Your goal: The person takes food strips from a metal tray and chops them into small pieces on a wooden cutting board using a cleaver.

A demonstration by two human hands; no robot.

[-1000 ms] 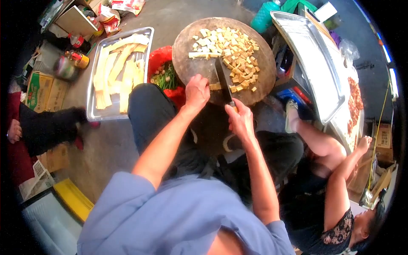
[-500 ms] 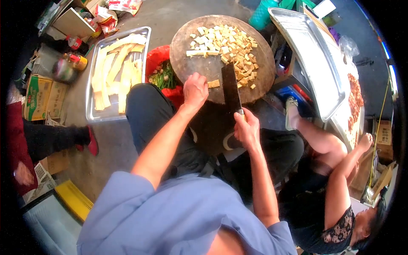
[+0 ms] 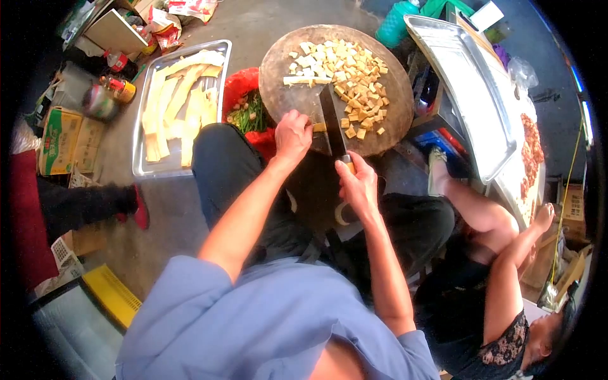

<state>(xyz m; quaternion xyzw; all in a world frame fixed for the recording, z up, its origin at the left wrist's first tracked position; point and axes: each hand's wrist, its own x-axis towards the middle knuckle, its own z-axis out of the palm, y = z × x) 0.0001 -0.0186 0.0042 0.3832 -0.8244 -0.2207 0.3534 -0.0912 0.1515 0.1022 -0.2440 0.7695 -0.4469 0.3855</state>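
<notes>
My right hand [image 3: 358, 183] grips the handle of a dark-bladed kitchen knife [image 3: 330, 117]. Its blade points away from me over the near side of a round wooden chopping board [image 3: 278, 60]. On the left edge of the board, my left hand [image 3: 293, 137] has its fingers curled, with the fingertips against a small pale-yellow, tofu-like piece [image 3: 319, 127] beside the blade. Many cut cubes [image 3: 358, 82] of the same food lie in a heap across the far and right part of the board. A short uncut strip [image 3: 306, 80] rests left of the heap.
A metal tray [image 3: 140, 166] with long pale strips [image 3: 183, 95] sits to the left. Between it and the board is a red bag [image 3: 256, 137] of green vegetables. An empty-looking metal tray [image 3: 465, 82] stands right, close to a seated person [image 3: 500, 272]. Another person's leg [image 3: 88, 199] is at far left.
The knife and my right hand have moved left, bringing the blade up to the small piece. My left hand stays at the piece. The view has shifted slightly.
</notes>
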